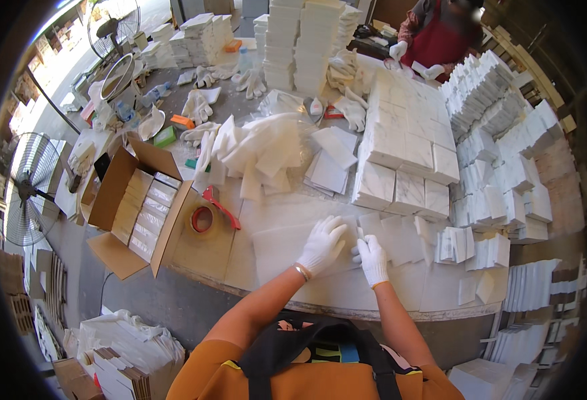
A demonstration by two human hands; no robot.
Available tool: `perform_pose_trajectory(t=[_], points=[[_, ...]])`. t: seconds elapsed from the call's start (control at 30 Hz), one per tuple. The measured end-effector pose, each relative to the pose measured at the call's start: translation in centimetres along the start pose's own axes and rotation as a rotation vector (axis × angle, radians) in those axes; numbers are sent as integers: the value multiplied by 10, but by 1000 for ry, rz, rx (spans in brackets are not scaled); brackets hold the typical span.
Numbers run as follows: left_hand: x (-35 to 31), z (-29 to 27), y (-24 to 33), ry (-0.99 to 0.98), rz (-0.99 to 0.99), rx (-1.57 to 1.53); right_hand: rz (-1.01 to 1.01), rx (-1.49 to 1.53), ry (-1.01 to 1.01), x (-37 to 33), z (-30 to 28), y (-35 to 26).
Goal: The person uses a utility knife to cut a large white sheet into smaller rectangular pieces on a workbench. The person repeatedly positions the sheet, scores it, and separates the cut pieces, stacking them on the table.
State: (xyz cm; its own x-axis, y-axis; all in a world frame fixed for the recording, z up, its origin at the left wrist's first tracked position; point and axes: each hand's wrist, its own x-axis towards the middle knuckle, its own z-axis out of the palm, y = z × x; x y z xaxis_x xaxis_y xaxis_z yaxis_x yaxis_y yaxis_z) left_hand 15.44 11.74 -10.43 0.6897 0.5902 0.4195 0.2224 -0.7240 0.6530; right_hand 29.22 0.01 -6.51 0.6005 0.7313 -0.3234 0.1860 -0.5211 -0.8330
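A round worktable (207,257) fills the view. At its 2 o'clock, a block of stacked white marble tiles (407,143). At 9 o'clock, an open cardboard box (117,200) holding packed tiles, a red tape roll (202,219) just beside it. At 6 o'clock, two white-gloved hands side by side, left hand (322,245) and right hand (373,259), both pressed flat on a white foam sheet (281,248).

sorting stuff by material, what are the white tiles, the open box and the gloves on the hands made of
Tiles: apparently marble or similar stone, smooth-faced; white with faint grey veins, cut square, stacked in thick slabs.
Box: corrugated cardboard, matte brown, with folded flaps.
Left hand and right hand gloves: probably knit cotton, soft and matte white; the weave is too small to see.
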Motion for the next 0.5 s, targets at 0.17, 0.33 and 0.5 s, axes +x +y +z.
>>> perform_pose_trajectory(t=[0.17, 0.33, 0.5], points=[[-20, -48, 0, -27, 47, 105, 0, 12, 54, 0, 5, -5], [-58, -84, 0, -217, 62, 249, -82, -50, 97, -5, 3, -10], [-60, -81, 0, -237, 51, 269, -540, -507, 275, -2, 11, -15]])
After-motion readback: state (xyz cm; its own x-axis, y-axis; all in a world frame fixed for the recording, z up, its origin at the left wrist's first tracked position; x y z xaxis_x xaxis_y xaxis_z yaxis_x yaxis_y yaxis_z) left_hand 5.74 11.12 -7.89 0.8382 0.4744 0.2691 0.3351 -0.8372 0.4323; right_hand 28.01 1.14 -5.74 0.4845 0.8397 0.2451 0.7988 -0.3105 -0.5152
